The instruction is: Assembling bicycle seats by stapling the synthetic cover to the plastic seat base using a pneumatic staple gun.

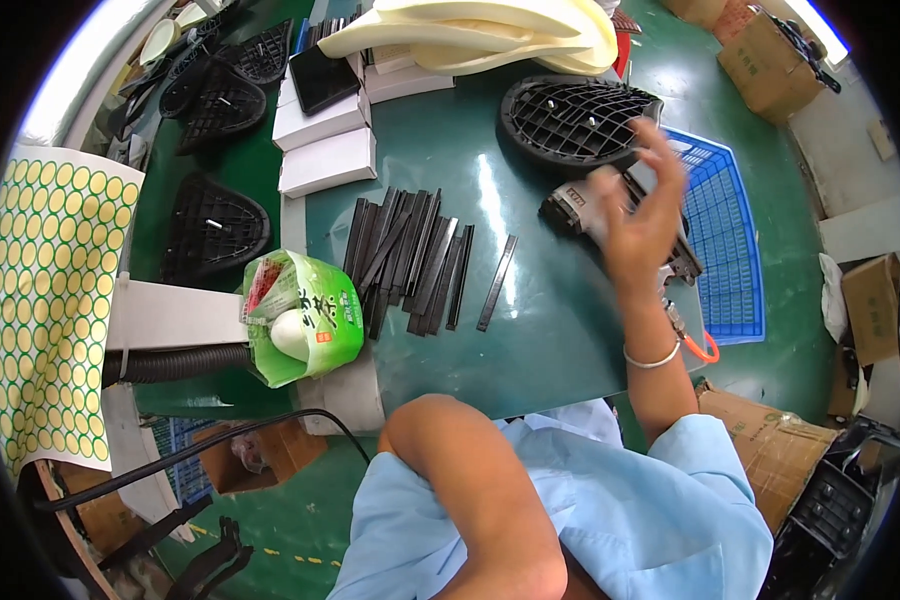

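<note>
My right hand (646, 225) is raised on the right side of the green table (440, 370), with fingers apart and slightly blurred and nothing visible in them. Behind and below it lies a silver-and-black air tool resembling a staple gun (570, 207), partly covered by the hand; an orange hose (705, 350) shows near my wrist. Just beyond is a black oval plastic shell (560, 120) with a grid of ribs and metal studs. My left arm is bent close to my body; its hand is out of sight. Thin black strips (400, 250) lie piled mid-table, with one strip (497, 283) apart.
A green plastic bag container (335, 310) stands at the table's left edge. White boxes (328, 162), a dark phone-like slab (322, 80) and cream foam pieces (500, 35) occupy the back. A blue basket (725, 240) sits at right; more black shells (215, 230) lie left.
</note>
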Demonstrator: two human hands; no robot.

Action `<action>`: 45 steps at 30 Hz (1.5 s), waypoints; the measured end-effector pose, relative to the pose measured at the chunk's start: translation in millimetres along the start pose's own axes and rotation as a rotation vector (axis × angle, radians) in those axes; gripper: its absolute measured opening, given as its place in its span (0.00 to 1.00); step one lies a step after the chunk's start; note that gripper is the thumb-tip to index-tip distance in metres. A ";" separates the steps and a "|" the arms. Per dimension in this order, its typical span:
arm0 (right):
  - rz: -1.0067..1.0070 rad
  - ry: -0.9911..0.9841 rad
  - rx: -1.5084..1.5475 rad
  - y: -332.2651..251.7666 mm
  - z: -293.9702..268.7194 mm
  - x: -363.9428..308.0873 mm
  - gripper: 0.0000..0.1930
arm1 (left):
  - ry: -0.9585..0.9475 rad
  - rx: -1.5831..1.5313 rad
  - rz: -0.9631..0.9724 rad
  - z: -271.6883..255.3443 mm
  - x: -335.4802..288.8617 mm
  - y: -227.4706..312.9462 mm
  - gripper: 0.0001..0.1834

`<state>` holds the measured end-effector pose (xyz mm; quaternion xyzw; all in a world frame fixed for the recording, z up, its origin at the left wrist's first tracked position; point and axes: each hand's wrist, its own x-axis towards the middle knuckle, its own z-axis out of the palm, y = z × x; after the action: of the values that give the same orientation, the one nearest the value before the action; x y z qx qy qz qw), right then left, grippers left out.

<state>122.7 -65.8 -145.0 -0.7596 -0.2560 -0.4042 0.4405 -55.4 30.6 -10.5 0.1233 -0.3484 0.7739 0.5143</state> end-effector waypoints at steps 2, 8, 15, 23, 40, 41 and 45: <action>0.349 0.221 0.163 21.5 -7.9 15.3 0.29 | 0.012 -0.003 -0.017 -0.5 0.4 0.5 0.11; 1.033 0.138 0.377 76.3 3.8 53.6 0.27 | 0.032 -0.016 -0.070 -3.5 4.3 3.2 0.10; 1.297 0.259 0.930 176.6 -10.3 58.3 0.08 | 0.047 -0.085 -0.112 -4.0 14.2 7.9 0.09; 1.049 0.140 1.074 18.9 -83.2 47.9 0.22 | 0.089 -0.188 -0.051 6.1 11.3 20.4 0.10; 1.261 0.199 1.341 -86.5 -94.2 -95.4 0.38 | 0.003 0.632 -1.534 -109.3 -79.2 143.7 0.41; 1.232 0.181 1.328 -98.8 -92.0 -102.1 0.39 | 0.063 0.642 -1.539 -114.6 -80.6 148.9 0.39; 1.102 -0.056 1.119 -109.8 -102.6 -138.1 0.38 | 0.343 0.794 -1.656 -138.9 -55.8 145.5 0.41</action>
<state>-73.8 -107.5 -181.0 -0.4521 -0.0188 0.0811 0.8881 -135.9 50.4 -202.1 0.3833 0.2211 0.2306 0.8666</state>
